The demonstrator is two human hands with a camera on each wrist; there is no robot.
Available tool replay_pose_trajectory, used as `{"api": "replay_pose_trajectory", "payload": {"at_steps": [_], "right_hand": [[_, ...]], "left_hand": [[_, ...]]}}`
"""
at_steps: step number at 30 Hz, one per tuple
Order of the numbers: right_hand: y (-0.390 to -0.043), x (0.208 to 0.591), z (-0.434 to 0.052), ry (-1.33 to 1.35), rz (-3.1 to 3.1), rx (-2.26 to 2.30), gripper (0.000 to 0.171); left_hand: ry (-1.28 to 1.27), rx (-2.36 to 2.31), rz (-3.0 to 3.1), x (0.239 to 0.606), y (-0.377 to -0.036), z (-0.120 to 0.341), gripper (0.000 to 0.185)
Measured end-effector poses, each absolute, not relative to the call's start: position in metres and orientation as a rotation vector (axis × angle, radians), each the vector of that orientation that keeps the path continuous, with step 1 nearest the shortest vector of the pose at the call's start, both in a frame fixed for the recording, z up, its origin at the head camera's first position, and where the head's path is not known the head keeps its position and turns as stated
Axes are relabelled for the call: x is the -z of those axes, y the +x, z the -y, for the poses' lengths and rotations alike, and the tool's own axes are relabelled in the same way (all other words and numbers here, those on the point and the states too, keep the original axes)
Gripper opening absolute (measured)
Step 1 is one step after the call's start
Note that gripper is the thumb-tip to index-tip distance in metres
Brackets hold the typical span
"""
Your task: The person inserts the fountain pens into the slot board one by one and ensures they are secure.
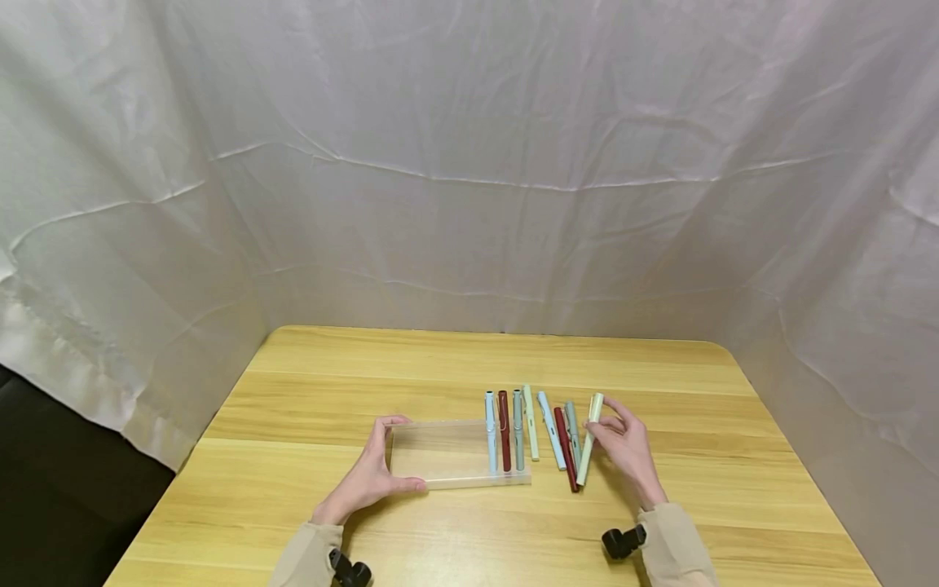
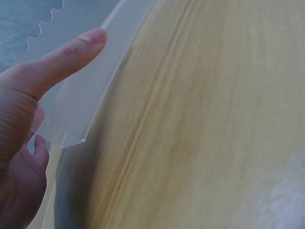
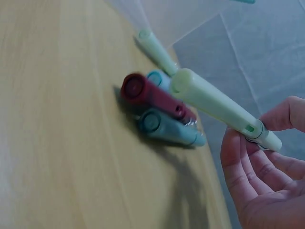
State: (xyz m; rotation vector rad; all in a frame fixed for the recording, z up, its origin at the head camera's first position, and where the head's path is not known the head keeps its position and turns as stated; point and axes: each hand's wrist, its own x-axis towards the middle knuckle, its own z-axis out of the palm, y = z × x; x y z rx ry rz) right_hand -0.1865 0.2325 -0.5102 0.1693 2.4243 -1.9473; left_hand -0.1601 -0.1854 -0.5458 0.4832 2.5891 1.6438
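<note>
My left hand grips the left end of a clear plastic pen stand, thumb along its front edge and fingers at the back; the left wrist view shows its scalloped edge. At the stand's right end lie a light blue pen, a dark red pen and a grey-green pen, side by side. A pale green pen is pinched between the thumb and fingers of my right hand, raised above other pens in the right wrist view.
Just right of the stand lies another pale green pen. Farther right are a second light blue pen, a second dark red pen and a second grey-green pen, close together on the wooden table. A pale curtain hangs behind.
</note>
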Motion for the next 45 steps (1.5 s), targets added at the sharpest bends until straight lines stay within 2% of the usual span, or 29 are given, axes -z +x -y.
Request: {"api": "replay_pose_trajectory", "payload": {"at_steps": [18, 23, 41, 45], "right_hand": [[-0.177, 0.488, -0.208, -0.245, -2.288, 2.065, 0.066], [-0.175, 0.481, -0.199, -0.336, -2.242, 2.077, 0.056], [-0.173, 0.475, -0.164, -0.322, -2.372, 2.134, 0.028], [-0.173, 0.474, -0.16, -0.297, -2.382, 2.108, 0.031]], "left_hand": [[0.492, -1.664, -2.576, 0.547, -0.16, 0.186, 0.104], [0.483, -1.659, -2.588, 0.547, -0.16, 0.186, 0.104], [0.461, -1.652, -2.582, 0.548, -0.16, 0.185, 0.104], [0.478, -1.651, -2.592, 0.547, -0.159, 0.186, 0.103]]}}
